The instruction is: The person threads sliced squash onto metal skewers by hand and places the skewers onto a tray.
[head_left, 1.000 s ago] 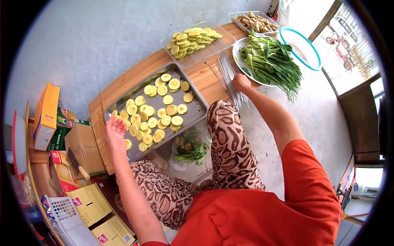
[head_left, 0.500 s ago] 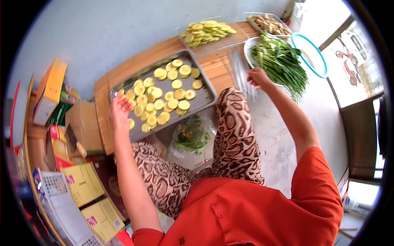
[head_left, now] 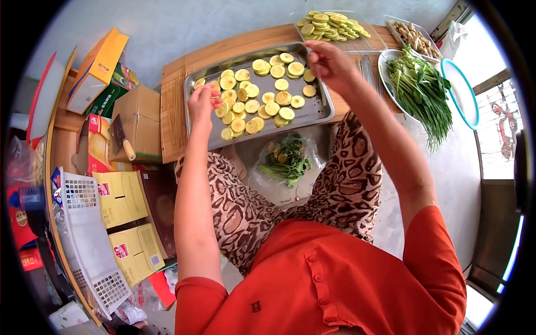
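Note:
A grey metal tray [head_left: 310, 120] of round yellow-green zucchini slices [head_left: 252, 106] lies in front of me. My left hand [head_left: 204, 103] is over its left side beside the slices, fingers curled inward. Whether a slice sits in them is hidden. Above the tray's upper right corner is my right hand [head_left: 330, 64], thumb and fingers pinched together. Anything thin between those fingertips is too small to make out. Thin sticks [head_left: 366, 70] lie on the table just right of that hand. More thin wooden sticks [head_left: 178, 111] lie along the tray's left side.
Behind the tray, a clear container holds piled zucchini slices [head_left: 329, 25]. To the right are a plate of green leafy vegetables [head_left: 419, 89] and a tray of brownish pieces [head_left: 413, 39]. A bag of greens [head_left: 287, 159] is below. Cartons [head_left: 137, 123] and a knife [head_left: 123, 139] are left.
My right hand has moved left from the thin sticks to above the tray's right corner. My left hand's fingers, stretched out before, are now curled. The camera view has shifted.

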`<state>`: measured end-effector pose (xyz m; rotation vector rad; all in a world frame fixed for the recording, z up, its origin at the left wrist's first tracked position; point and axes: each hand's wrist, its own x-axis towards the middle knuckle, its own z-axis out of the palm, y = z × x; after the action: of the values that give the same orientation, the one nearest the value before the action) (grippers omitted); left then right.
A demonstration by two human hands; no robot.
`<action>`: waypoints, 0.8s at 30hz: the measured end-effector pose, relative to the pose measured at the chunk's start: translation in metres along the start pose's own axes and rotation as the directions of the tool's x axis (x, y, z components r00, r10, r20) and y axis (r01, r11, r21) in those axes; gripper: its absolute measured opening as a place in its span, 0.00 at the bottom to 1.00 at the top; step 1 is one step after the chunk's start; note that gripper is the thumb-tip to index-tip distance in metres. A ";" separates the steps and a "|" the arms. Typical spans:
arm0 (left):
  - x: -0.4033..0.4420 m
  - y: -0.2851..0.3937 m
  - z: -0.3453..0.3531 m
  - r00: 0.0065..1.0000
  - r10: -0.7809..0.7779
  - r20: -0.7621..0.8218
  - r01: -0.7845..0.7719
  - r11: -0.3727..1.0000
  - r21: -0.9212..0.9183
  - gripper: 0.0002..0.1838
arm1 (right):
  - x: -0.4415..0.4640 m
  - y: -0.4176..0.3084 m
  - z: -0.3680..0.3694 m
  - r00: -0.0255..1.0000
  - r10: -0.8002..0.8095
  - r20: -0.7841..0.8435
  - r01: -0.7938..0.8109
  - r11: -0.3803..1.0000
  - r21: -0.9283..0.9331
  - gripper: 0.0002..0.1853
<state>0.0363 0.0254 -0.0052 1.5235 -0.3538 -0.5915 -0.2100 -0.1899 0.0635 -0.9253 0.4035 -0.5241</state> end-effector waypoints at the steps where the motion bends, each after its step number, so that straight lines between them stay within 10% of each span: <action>1: 0.000 -0.006 0.001 0.997 0.041 0.070 -0.050 0.991 0.127 0.13 | 0.005 0.018 0.008 1.000 0.023 -0.005 -0.023 1.000 0.011 0.06; 4: -0.006 -0.028 0.009 0.949 0.133 0.284 -0.263 0.833 0.486 0.11 | 0.015 0.073 -0.002 0.990 0.102 -0.100 -0.112 0.988 -0.108 0.05; 7: -0.018 -0.034 0.017 0.886 0.115 0.450 -0.458 0.377 0.805 0.09 | 0.011 0.077 0.005 0.967 0.210 -0.146 -0.214 0.977 -0.014 0.05; 16: 0.017 -0.040 0.010 0.955 0.136 0.264 -0.296 0.514 0.805 0.10 | -0.009 0.053 0.006 0.993 0.003 -0.115 -0.023 0.984 -0.179 0.06; 24: -0.003 -0.057 0.066 0.772 0.008 0.636 -0.581 0.417 0.699 0.13 | -0.005 0.059 0.014 0.994 -0.019 -0.107 -0.008 0.968 -0.250 0.06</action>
<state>-0.0116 -0.0247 -0.0587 2.1677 -1.6057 -0.5477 -0.1918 -0.1491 0.0220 -1.1440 0.5757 -0.5380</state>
